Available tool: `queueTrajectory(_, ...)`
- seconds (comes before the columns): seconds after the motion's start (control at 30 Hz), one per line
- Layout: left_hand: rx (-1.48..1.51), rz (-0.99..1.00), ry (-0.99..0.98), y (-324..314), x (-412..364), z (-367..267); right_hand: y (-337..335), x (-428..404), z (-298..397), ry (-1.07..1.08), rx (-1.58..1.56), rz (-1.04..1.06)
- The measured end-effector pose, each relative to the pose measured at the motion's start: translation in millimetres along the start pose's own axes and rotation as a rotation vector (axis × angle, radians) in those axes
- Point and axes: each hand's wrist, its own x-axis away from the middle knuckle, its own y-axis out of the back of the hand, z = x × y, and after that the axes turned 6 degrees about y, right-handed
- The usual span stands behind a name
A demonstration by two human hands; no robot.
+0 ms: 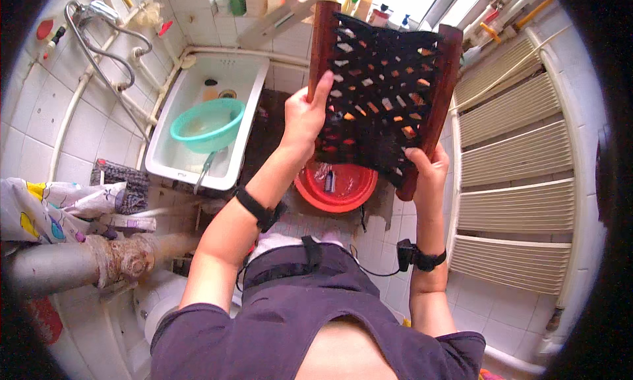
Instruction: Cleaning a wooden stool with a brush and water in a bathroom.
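A black open-weave panel point(381, 88) with a dark reddish-brown rail along each side is held up in front of me, slightly tilted. My left hand point(306, 115) grips its left rail, thumb resting on the front. Lower down, my right hand point(429, 167) grips the right rail near its bottom end. Light and coloured objects behind show through the gaps in the weave. Partly hidden below the panel, a red plastic basin point(339, 207) holds a small dark and white object that I cannot identify. Both wrists wear black bands.
On the left, a white sink point(158, 157) contains a green plastic basket point(210, 143). Metal shower hose point(91, 73) and pipes run along the tiled wall. A cream radiator point(514, 197) stands at right. Bottles point(378, 15) line the sill behind the panel. A thick rusty-jointed pipe point(59, 266) is lower left.
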Motion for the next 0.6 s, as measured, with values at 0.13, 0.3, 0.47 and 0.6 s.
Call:
queueTrajectory(0.13,0.084,-0.056,-0.029,1,-8,-9,1,-4,-8,0.029,-0.028,0.008)
queueTrajectory(0.3,0.232,0.004,-0.137,14,-7,-13,17,-8,-24,-0.007,0.151,0.133)
queueTrajectory(0.47,0.157,-0.006,-0.148,30,5,-20,20,-24,-15,-0.176,0.146,0.252)
queueTrajectory(0.6,0.214,-0.004,-0.243,54,10,-16,2,-41,14,-0.31,-0.638,0.49)
